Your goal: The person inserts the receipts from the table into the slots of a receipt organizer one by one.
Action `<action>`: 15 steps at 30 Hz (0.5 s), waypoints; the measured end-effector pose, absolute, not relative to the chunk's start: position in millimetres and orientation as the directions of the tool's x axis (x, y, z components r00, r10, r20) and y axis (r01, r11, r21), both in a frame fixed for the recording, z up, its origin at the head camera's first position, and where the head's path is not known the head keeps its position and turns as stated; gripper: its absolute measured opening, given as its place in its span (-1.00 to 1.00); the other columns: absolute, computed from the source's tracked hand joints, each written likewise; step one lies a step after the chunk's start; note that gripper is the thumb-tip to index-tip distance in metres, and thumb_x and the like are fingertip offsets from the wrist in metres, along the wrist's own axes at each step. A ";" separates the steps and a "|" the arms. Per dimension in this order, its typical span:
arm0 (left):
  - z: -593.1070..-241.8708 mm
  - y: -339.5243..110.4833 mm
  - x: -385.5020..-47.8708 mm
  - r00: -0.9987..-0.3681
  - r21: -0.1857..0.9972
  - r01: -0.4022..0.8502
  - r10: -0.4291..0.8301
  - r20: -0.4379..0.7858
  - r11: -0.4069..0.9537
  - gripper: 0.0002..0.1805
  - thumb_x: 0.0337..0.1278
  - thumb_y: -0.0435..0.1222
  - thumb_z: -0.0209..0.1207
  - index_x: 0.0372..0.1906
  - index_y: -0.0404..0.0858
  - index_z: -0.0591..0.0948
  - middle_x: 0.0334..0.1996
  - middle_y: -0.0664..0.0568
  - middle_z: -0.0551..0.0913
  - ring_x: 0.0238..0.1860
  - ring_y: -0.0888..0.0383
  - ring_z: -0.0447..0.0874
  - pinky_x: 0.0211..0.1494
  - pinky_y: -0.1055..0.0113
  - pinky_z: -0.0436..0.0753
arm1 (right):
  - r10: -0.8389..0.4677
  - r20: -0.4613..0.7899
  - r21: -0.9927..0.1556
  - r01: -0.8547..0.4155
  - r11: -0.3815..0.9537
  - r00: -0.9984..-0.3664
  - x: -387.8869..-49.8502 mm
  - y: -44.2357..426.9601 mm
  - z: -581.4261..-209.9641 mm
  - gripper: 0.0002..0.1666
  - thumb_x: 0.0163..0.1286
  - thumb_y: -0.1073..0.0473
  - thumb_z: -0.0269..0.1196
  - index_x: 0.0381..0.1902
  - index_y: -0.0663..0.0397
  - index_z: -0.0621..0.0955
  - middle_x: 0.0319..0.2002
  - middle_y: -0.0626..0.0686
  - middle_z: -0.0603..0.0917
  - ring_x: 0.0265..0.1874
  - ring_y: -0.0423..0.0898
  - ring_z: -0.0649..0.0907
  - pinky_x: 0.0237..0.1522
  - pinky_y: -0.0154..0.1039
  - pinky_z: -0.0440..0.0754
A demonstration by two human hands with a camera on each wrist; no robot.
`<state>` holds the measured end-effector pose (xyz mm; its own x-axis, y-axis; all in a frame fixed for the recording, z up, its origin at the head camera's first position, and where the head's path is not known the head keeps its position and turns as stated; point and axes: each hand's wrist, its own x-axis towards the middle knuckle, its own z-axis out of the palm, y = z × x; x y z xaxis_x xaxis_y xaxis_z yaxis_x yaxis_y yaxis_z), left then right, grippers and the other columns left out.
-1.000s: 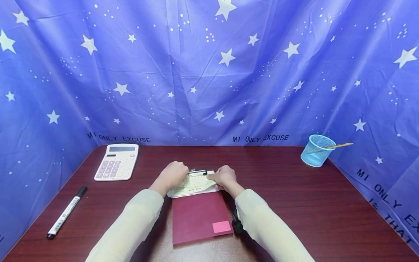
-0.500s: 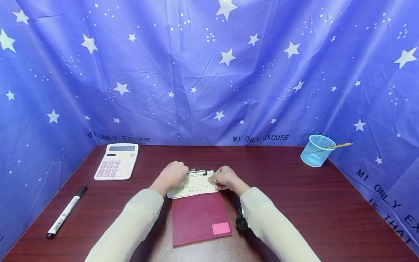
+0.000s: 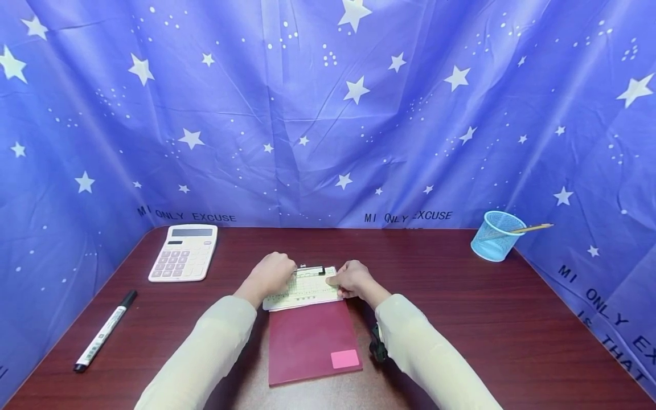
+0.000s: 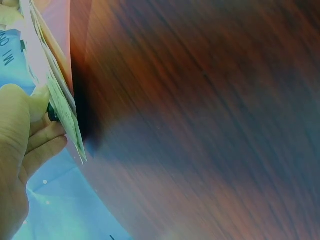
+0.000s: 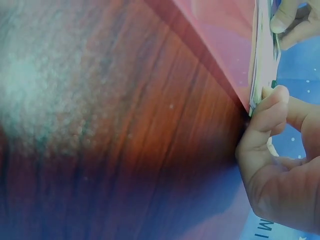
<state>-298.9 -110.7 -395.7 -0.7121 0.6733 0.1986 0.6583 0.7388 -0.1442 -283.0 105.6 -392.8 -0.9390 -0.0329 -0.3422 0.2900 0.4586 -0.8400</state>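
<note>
A stack of printed paper slips [image 3: 307, 287] lies across the far end of a maroon folder [image 3: 310, 339], which bears a pink sticky note [image 3: 345, 359]. On the stack's far edge sits a black binder clip [image 3: 322, 271]; its left part is hidden by my left hand [image 3: 270, 274]. That hand pinches the slips at their left end beside the clip, thumb on one face and fingers behind, as the left wrist view shows. At the other end, my right hand [image 3: 355, 279] pinches the slips' right edge between thumb and curled fingers [image 5: 267, 117].
A white calculator [image 3: 183, 253] stands at the back left, with a capped marker [image 3: 106, 331] in front of it. Back right is a blue mesh pen cup [image 3: 496, 236] holding a pencil [image 3: 535, 228]. A starry blue curtain [image 3: 328, 114] borders the brown table [image 3: 435, 341].
The slips' right side was bent up and now lies flatter. My right hand has shifted slightly right along that edge. The left hand stays in place.
</note>
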 end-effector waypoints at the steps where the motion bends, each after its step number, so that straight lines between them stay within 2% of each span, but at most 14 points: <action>1: -395.6 -110.1 -298.7 -0.710 -0.144 0.660 0.674 0.201 0.738 -0.59 0.07 -0.39 0.37 -0.72 -0.12 0.42 -0.72 0.10 0.47 -0.56 0.01 0.58 -0.30 0.09 0.68 | -0.028 -0.343 -0.836 0.291 0.465 -0.939 -282.5 105.9 -392.4 -0.72 0.30 0.31 0.41 -0.41 0.20 0.47 -0.66 -0.01 0.49 -0.83 -0.31 0.45 -0.70 -0.49 0.50; 8: -394.8 -101.8 -298.5 -0.717 -0.133 0.657 0.669 0.194 0.742 -0.56 0.07 -0.37 0.39 -0.73 -0.11 0.39 -0.73 0.11 0.44 -0.57 0.04 0.55 -0.28 0.10 0.69 | 0.017 -0.341 -0.803 0.300 0.515 -0.940 -282.1 109.0 -391.7 -0.70 0.27 0.31 0.43 -0.45 0.17 0.47 -0.72 -0.01 0.46 -0.83 -0.29 0.44 -0.72 -0.47 0.48; 15: -395.7 -86.0 -301.8 -0.728 -0.140 0.643 0.658 0.192 0.753 -0.68 0.08 -0.37 0.40 -0.67 -0.18 0.54 -0.64 0.02 0.59 -0.50 0.00 0.64 -0.24 0.10 0.71 | 0.048 -0.325 -0.782 0.297 0.548 -0.944 -283.2 121.1 -391.8 -0.68 0.25 0.27 0.44 -0.43 0.19 0.46 -0.72 -0.01 0.45 -0.83 -0.26 0.45 -0.72 -0.45 0.47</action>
<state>-301.8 -86.0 -395.7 -0.7280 0.6580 0.1925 0.6434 0.7527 -0.1397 -283.2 121.1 -391.8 -0.9444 0.0477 -0.3254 0.2972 0.5478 -0.7820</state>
